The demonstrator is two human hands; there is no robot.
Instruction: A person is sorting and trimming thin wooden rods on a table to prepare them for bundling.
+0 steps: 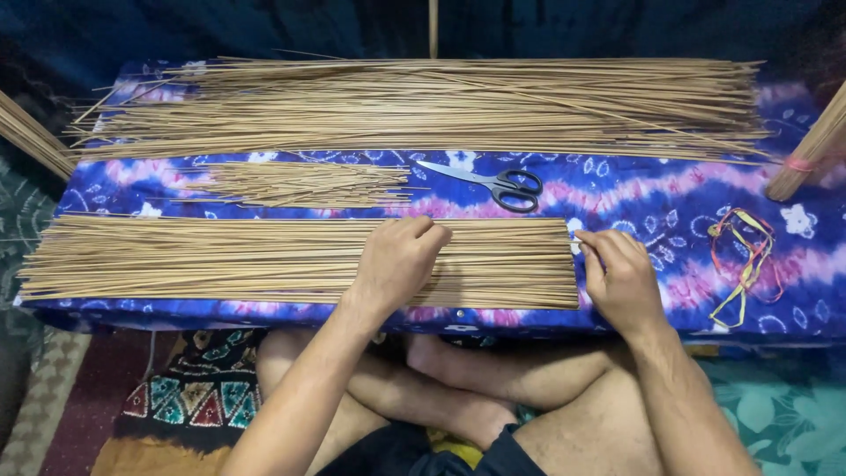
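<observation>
My left hand [398, 260] presses flat on the near stick bundle [264, 258]; my right hand [619, 278] pinches its ends at the table's [793, 308] near edge, squaring them; next calls for even tapping.

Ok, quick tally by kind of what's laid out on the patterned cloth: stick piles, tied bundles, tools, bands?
Loose stick piles: 3 (back pile, small pile, near pile under the left hand, its end by the right hand)
Tied stick bundles: 1 at the right edge
Scissors: 1
Clumps of coloured bands: 1
Total: 6
</observation>
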